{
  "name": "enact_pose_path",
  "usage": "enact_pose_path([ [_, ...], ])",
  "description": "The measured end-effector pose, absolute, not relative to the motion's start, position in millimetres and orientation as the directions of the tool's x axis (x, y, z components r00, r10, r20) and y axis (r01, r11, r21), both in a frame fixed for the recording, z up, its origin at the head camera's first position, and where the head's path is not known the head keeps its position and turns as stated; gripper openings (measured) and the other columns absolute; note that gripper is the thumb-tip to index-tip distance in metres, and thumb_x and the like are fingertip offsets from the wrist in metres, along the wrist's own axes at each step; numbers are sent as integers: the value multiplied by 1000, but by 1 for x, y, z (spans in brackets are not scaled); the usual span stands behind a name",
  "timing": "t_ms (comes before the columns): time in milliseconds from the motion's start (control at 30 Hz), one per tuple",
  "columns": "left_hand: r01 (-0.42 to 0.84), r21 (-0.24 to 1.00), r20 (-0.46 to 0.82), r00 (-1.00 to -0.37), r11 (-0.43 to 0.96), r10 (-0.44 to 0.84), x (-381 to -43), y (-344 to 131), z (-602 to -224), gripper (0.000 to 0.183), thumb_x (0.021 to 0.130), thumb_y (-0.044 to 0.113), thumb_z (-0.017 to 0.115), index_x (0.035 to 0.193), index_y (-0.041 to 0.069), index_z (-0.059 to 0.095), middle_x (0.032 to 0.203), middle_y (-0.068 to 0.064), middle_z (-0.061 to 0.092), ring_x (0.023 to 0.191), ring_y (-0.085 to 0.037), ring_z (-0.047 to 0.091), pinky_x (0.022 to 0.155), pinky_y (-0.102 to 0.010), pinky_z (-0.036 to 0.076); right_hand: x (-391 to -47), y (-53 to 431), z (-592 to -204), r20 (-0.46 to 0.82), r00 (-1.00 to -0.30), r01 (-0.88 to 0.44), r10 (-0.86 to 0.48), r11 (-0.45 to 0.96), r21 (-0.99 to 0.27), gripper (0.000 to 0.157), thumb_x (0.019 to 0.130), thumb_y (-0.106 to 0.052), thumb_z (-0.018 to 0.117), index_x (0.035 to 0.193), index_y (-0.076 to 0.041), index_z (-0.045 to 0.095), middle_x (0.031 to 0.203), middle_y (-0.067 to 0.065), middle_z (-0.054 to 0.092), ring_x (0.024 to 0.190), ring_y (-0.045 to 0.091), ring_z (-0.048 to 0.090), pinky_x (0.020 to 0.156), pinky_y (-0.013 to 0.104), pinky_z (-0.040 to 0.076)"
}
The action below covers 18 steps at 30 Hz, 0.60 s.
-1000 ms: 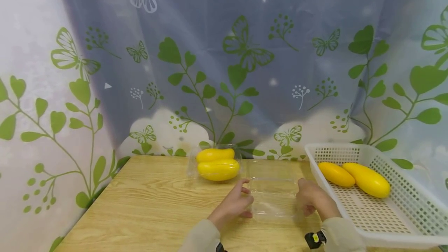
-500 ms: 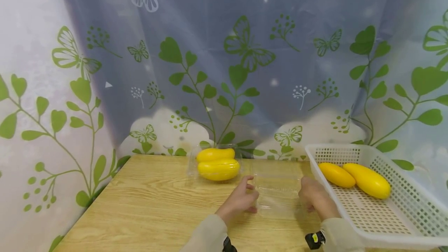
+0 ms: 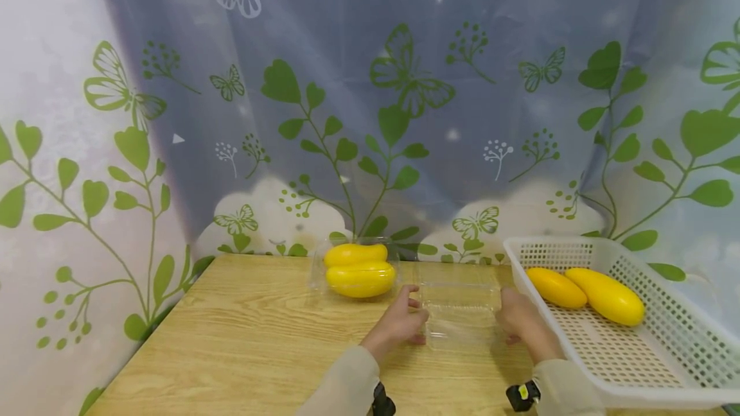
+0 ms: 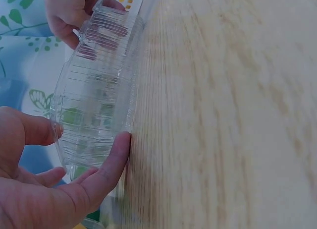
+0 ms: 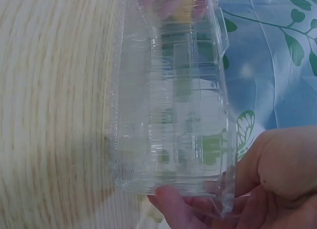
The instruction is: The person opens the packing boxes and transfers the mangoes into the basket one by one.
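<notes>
A clear plastic clamshell box (image 3: 462,316) sits on the table between the two hands, with its lid raised at the back. My left hand (image 3: 399,320) holds its left end; in the left wrist view the thumb and fingers spread around the clear wall (image 4: 96,90). At the right end my right hand (image 3: 518,320) grips the box, its fingers curled at the rim in the right wrist view, partly behind the plastic (image 5: 183,115). No fruit shows inside this box.
A second clear box (image 3: 317,275) holding two long yellow fruits (image 3: 360,279) stands at the back, left of the hands. On the right, a white perforated basket (image 3: 636,371) contains two more yellow fruits (image 3: 605,296). A patterned curtain (image 3: 370,146) hangs behind the wooden table (image 3: 248,332).
The box between the hands has shifted slightly to the right and away from the body, the left hand moving along with it. The right hand has moved a little the same way.
</notes>
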<state>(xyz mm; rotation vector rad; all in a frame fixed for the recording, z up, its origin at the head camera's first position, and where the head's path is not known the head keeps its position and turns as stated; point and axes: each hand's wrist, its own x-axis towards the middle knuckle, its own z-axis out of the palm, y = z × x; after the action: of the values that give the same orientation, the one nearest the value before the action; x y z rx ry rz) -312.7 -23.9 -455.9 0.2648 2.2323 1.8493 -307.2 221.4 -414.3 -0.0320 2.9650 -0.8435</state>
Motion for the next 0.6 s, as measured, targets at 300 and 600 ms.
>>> enact_pose_path([
  [300,15,976,-51,-954,215,296,-311,-27,-451,60,102,11,60,155,6,32,140,-24,48,101,-25,60,69,-41,66,-308,221,-414,-59,-997,-4,-41,853,-522,38,95,6,48,129,22,41,100,37,58,56,23,60,48,30,58],
  [600,52,969,-22,-955,241,297,-312,-26,-449,52,107,25,51,153,8,34,134,-24,54,95,-28,65,67,-44,66,-306,221,-407,-38,-996,-60,-85,900,-431,42,93,4,51,128,24,44,109,38,61,70,30,64,59,38,57],
])
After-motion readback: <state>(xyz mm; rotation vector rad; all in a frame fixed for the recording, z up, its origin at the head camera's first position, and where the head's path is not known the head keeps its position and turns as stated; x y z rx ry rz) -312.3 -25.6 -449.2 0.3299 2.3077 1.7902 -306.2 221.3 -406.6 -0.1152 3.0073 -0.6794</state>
